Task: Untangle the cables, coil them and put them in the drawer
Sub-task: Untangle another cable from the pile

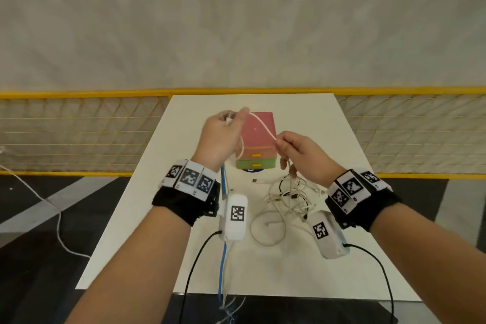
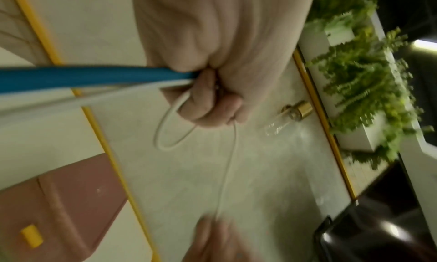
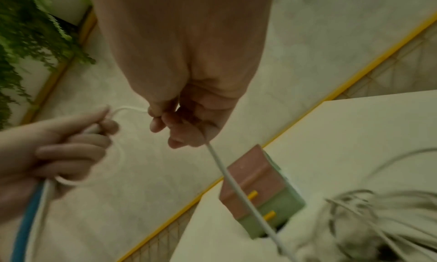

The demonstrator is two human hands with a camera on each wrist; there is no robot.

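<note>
A thin white cable (image 1: pixel 263 125) is stretched in the air between my hands above the drawer box (image 1: pixel 259 139), which is pink over green with yellow handles. My left hand (image 1: pixel 236 114) grips one end, and a small loop (image 2: pixel 165 131) of it hangs from the fist (image 2: pixel 208 101). A blue cable (image 2: pixel 71 77) also runs out of that fist. My right hand (image 1: pixel 278 142) pinches the white cable (image 3: pixel 236 183) lower down, and from there it drops to the tangle (image 1: pixel 289 194) of white and dark cables on the table. Both drawers look closed.
A loose white loop (image 1: pixel 267 229) lies at the near side of the tangle, and a plug (image 1: pixel 254 181) lies near the box. The blue cable (image 1: pixel 223 258) trails off the white table's front edge (image 1: pixel 263 294). A yellow mesh fence (image 1: pixel 79 134) runs behind the table.
</note>
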